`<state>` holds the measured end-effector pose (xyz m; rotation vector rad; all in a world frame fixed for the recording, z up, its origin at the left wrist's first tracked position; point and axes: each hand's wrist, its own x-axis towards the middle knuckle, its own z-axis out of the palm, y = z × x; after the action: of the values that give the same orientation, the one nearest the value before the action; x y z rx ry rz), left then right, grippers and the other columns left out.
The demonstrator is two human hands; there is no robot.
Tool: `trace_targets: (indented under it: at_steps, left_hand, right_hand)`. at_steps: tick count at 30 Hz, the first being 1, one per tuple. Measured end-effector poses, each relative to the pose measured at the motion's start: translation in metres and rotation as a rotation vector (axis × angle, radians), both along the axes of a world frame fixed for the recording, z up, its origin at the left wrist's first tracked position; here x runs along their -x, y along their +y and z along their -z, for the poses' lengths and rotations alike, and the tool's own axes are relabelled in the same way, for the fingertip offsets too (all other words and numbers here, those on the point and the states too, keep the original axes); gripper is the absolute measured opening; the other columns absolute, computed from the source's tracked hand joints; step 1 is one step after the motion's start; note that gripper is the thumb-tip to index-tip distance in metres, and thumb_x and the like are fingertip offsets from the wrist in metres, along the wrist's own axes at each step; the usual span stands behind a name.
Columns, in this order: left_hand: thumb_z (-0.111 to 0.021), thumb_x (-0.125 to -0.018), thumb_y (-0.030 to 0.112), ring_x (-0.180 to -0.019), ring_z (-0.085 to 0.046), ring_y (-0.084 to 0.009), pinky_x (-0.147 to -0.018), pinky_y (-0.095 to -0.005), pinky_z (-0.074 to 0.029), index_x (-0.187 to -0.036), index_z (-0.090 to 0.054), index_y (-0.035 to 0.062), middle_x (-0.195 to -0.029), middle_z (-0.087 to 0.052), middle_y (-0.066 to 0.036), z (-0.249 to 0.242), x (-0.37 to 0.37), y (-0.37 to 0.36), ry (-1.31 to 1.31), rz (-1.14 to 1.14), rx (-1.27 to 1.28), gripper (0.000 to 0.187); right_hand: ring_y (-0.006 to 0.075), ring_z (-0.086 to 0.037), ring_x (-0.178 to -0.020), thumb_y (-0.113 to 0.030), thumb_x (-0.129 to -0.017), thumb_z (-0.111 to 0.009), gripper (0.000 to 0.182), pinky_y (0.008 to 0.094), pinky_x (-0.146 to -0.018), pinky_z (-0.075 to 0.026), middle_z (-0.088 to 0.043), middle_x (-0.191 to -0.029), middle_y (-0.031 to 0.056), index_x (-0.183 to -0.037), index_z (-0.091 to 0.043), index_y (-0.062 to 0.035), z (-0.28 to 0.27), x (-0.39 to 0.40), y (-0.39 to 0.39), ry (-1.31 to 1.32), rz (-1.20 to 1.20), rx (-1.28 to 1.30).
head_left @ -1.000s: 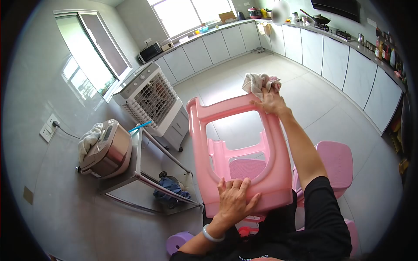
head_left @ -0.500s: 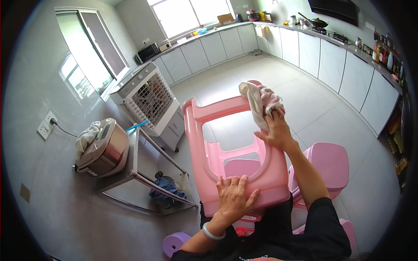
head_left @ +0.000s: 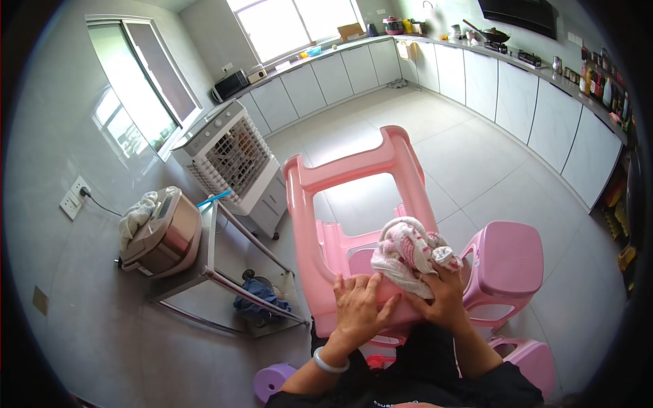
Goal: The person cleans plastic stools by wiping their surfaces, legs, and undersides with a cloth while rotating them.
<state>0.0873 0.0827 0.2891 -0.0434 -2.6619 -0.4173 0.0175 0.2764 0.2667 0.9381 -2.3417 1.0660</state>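
**Two pinks, one purple, pale greys behind**

The plastic frame (head_left: pixel 411 178) before me is salmon pink; my cloth (head_left: pixel 407 253) is white, patterned in reddish pink. I wear a pale bangle (head_left: pixel 330 362) and a black top (head_left: pixel 491 386) with white lettering. The seat (head_left: pixel 511 260) on my right is mauve pink, the stool (head_left: pixel 273 382) on my left purple. I see whitish cabinets (head_left: pixel 513 102) over grey floor tiles (head_left: pixel 469 170).

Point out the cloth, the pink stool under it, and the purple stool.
Cloth (head_left: pixel 408 255): head view, on its bunched-up middle.
Pink stool (head_left: pixel 303 221): head view, on its long side toward image left.
Purple stool (head_left: pixel 275 373): head view, on its top.
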Motion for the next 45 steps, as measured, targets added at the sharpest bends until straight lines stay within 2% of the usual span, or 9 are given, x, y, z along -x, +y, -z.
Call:
trace_targets:
  at_steps: [6,13,16,26,32,35,37,39,45]
  left_hand:
    - [-0.072,-0.085,0.041,-0.111,-0.057,-0.0323,-0.114,-0.0566,-0.025,-0.125,-0.061,0.0040,-0.110,-0.063,-0.013,-0.002,0.002,-0.002,0.008,0.019,0.000,0.055]
    - [-0.073,-0.085,0.040,-0.111,-0.057,-0.0322,-0.115,-0.0571,-0.025,-0.124,-0.061,0.0044,-0.111,-0.063,-0.013,-0.002,-0.001,-0.002,0.011,0.012,-0.012,0.053]
    - [-0.073,-0.085,0.039,-0.111,-0.057,-0.0319,-0.115,-0.0573,-0.025,-0.124,-0.062,0.0043,-0.111,-0.063,-0.013,-0.003,-0.001,-0.002,0.001,0.015,-0.020,0.053]
    - [-0.073,-0.085,0.039,-0.112,-0.057,-0.0318,-0.115,-0.0573,-0.025,-0.124,-0.062,0.0042,-0.112,-0.063,-0.013,-0.004,-0.002,-0.002,0.001,0.021,-0.030,0.054]
    - [-0.074,-0.085,0.039,-0.111,-0.057,-0.0319,-0.114,-0.0570,-0.026,-0.124,-0.062,0.0050,-0.111,-0.063,-0.012,0.001,-0.004,-0.005,0.038,0.012,-0.046,0.053]
    - [-0.074,-0.084,0.039,-0.111,-0.058,-0.0322,-0.114,-0.0568,-0.026,-0.123,-0.063,0.0055,-0.110,-0.063,-0.012,-0.001,-0.005,-0.006,0.057,0.026,-0.059,0.053]
    - [-0.075,-0.083,0.039,-0.110,-0.058,-0.0323,-0.114,-0.0562,-0.025,-0.122,-0.063,0.0053,-0.110,-0.064,-0.013,0.000,-0.006,-0.008,0.057,0.031,-0.068,0.052]
    - [-0.076,-0.082,0.038,-0.110,-0.058,-0.0326,-0.114,-0.0555,-0.025,-0.121,-0.064,0.0049,-0.109,-0.064,-0.013,0.000,-0.007,-0.010,0.060,0.041,-0.089,0.052]
    - [-0.077,-0.080,0.037,-0.109,-0.059,-0.0341,-0.114,-0.0541,-0.024,-0.117,-0.065,0.0024,-0.106,-0.064,-0.015,-0.007,-0.016,-0.025,0.054,0.097,-0.180,0.052]
  right_hand:
    - [0.0419,-0.056,-0.113,-0.023,-0.080,-0.077,0.034,0.0483,-0.102,-0.040,-0.061,-0.122,0.0235,-0.106,-0.070,-0.0024,0.008,0.020,0.001,0.016,0.069,0.176]
    - [0.0254,-0.051,-0.126,-0.022,-0.102,-0.058,0.045,0.0350,-0.106,-0.040,-0.053,-0.139,0.0187,-0.139,-0.051,0.0023,0.078,0.063,0.002,-0.685,-0.104,0.972]
    - [0.0230,-0.056,-0.118,-0.026,-0.103,-0.054,0.044,0.0351,-0.101,-0.044,-0.059,-0.128,0.0136,-0.138,-0.052,-0.0003,0.124,0.073,0.012,-0.611,0.126,0.696]
    - [0.0209,-0.061,-0.111,-0.023,-0.103,-0.054,0.041,0.0336,-0.093,-0.051,-0.060,-0.127,0.0106,-0.138,-0.050,-0.0030,0.274,0.046,0.018,-0.968,0.114,0.911]
    - [0.0195,-0.065,-0.101,-0.020,-0.102,-0.055,0.036,0.0321,-0.084,-0.056,-0.062,-0.121,0.0083,-0.135,-0.052,-0.0063,0.318,0.042,0.013,-0.831,0.005,0.898]
    - [0.0198,-0.067,-0.097,-0.020,-0.101,-0.056,0.033,0.0319,-0.081,-0.057,-0.066,-0.114,0.0074,-0.131,-0.057,-0.0067,0.279,0.037,0.011,-1.144,-0.079,1.271]
    - [0.0237,-0.064,-0.109,-0.025,-0.104,-0.049,0.038,0.0375,-0.092,-0.054,-0.063,-0.124,0.0106,-0.136,-0.052,-0.0051,0.306,0.042,0.025,-1.024,-0.152,0.833]
    - [0.0258,-0.063,-0.113,-0.028,-0.105,-0.045,0.041,0.0401,-0.096,-0.053,-0.062,-0.127,0.0126,-0.138,-0.050,-0.0033,0.309,0.042,0.032,-1.044,-0.194,0.749]
    - [0.0198,-0.069,-0.091,-0.013,-0.099,-0.056,0.023,0.0317,-0.076,-0.057,-0.070,-0.102,0.0073,-0.118,-0.066,-0.0021,0.267,0.027,0.027,-1.318,-0.034,1.353]
